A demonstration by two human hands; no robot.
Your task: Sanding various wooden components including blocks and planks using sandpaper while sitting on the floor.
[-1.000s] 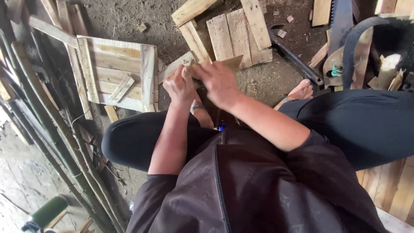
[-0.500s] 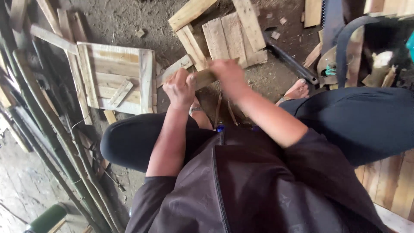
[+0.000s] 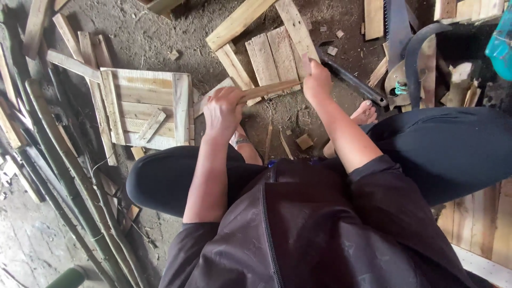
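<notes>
Left hand [image 3: 223,109] is wrapped tight around one end of a thin pale wooden stick [image 3: 269,89], held up over the dirt floor [image 3: 160,42]. Right hand [image 3: 317,81] is closed at the other end, grip pinching it. Slatted wooden panel [image 3: 146,109] lies just left.

left hand [image 3: 224,109] clenched in a fist, right hand [image 3: 317,81] closed, both arms extended forward.
</notes>
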